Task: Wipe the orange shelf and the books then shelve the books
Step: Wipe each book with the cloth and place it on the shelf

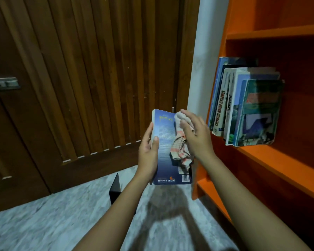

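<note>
**Blue book in hand, cloth on its back cover**

Holding a blue book (166, 142) upright in mid-air, above the floor (43, 223) and just left of the orange shelf (279, 160).

- Book: back cover toward the camera. Dark blue, with a yellowish title line near the top and a block of pale text below it. "BENTANG" and "mizan" logos and a barcode along the bottom edge. Off-white page edges on the left side.
- Left hand (149, 153): gripping the book's left edge, thumb flat on the cover, fingers (149, 131) wrapped round behind.
- Right hand (196, 134): bunched round a cloth (181, 151), white with orange-red and dark checks, pressing it onto the right half of the cover. Fingers curled over the top wad, loose end hanging down over the lower cover.
- Shelf: row of books (250, 109) standing on the middle board, packed toward the left side panel and leaning slightly. White and blue spines, among them "KOMPILASI HUKUM TELEMATIKA". Worn greenish cover on the rightmost. More orange boards above and below.
- Surroundings: slatted brown wooden door (80, 69) behind, with a metal latch (4, 83) at far left. White strip of wall (198, 69) between door and shelf. Black L-shaped bookend (115, 189) standing on the pale marbled floor, below and left of the held book.
</note>
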### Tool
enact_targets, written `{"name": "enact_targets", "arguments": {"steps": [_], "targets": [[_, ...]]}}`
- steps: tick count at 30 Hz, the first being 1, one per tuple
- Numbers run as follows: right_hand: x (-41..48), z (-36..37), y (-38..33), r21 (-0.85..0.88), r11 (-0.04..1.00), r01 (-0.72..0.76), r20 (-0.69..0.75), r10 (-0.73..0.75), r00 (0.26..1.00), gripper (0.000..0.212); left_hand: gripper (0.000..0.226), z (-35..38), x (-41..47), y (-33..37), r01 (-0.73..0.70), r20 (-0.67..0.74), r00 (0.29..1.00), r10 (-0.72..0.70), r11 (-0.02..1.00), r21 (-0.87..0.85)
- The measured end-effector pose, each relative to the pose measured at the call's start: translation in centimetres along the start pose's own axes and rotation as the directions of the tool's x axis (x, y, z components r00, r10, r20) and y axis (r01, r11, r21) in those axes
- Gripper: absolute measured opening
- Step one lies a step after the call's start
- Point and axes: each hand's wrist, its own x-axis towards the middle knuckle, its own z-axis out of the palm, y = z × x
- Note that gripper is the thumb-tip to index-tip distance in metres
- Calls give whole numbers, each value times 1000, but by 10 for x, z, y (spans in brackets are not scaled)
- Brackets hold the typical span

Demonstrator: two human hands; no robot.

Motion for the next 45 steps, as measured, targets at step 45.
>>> {"name": "enact_targets", "arguments": {"steps": [45], "targets": [[-52, 9, 23, 324, 893, -312, 111, 291, 950, 36, 47, -32, 12, 7, 116, -24, 992, -125, 968, -224]]}}
